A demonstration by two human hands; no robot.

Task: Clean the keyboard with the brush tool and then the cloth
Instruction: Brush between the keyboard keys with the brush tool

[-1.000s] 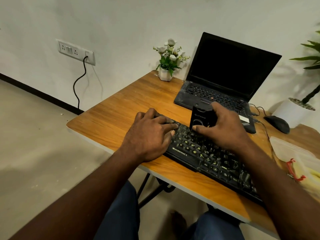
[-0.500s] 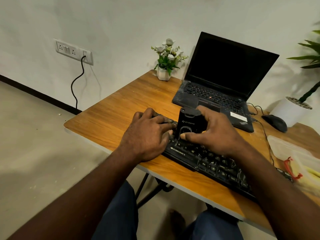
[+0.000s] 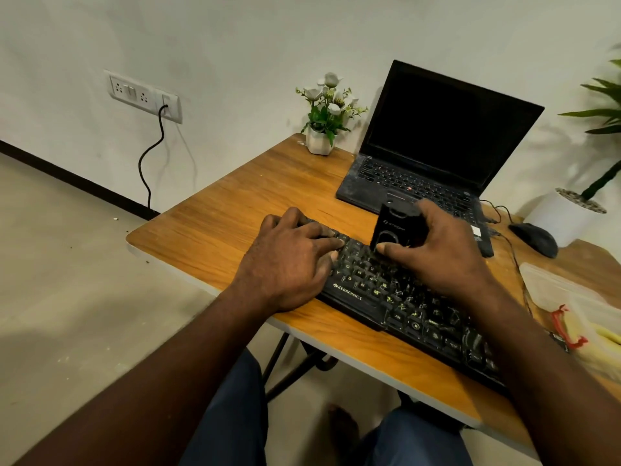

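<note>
A black keyboard (image 3: 396, 304) lies slantwise along the front edge of the wooden table (image 3: 235, 210). My left hand (image 3: 292, 260) rests on its left end, fingers laid over the keys and holding it steady. My right hand (image 3: 437, 253) grips a black brush tool (image 3: 391, 230) that stands upright on the upper key rows, thumb across its front. The brush bristles are hidden against the keys. No cloth can be made out for certain.
An open black laptop (image 3: 433, 142) stands behind the keyboard. A small pot of white flowers (image 3: 324, 129) sits at the back left. A black mouse (image 3: 534, 238) and a clear plastic container (image 3: 571, 297) lie on the right. A white planter (image 3: 564, 213) stands beyond the table.
My right hand has slid the brush tool left along the upper keys toward my left hand and then back a little to the right. My left hand has stayed on the keyboard's end.
</note>
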